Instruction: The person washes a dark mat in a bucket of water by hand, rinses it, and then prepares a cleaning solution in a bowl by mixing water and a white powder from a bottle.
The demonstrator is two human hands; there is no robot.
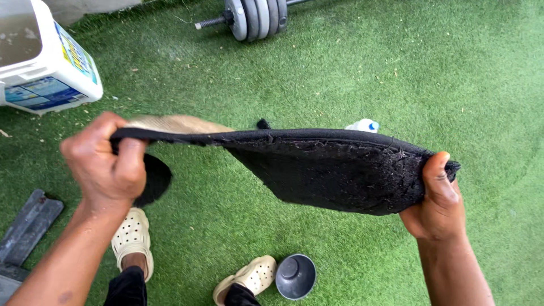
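While both hands grip it, a black mat (334,170) hangs stretched between them above the green turf (453,73). Left hand (107,164) is a closed fist around the mat's left corner, knuckles up; right hand (436,198) pinches the right corner, thumb on top, fingers hidden behind the edge. Mat sags in the middle, frayed dirty underside facing the camera, tan top side showing only as a strip near the left fist. Step in hand looks like holding the mat up taut, as for shaking or turning it; any next move would call for both grips staying firm, since the mat is floppy and a loose corner would fold over. Below, near edge: two cream clogs (133,235) on the person's feet, right one partly cut off, and a small dark grey bowl (294,276) just beside it. Far left, a white tub (51,62) with coloured labels, cropped by the frame, murky contents hard to read. Far centre, a barbell (258,17) with grey plates, bar cut off. Behind the mat's top edge, a white bottle (364,125) with blue cap peeks out, mostly hidden, plus a small black bit I can't identify. Near left, dark flat slats (28,224), partly out of frame.
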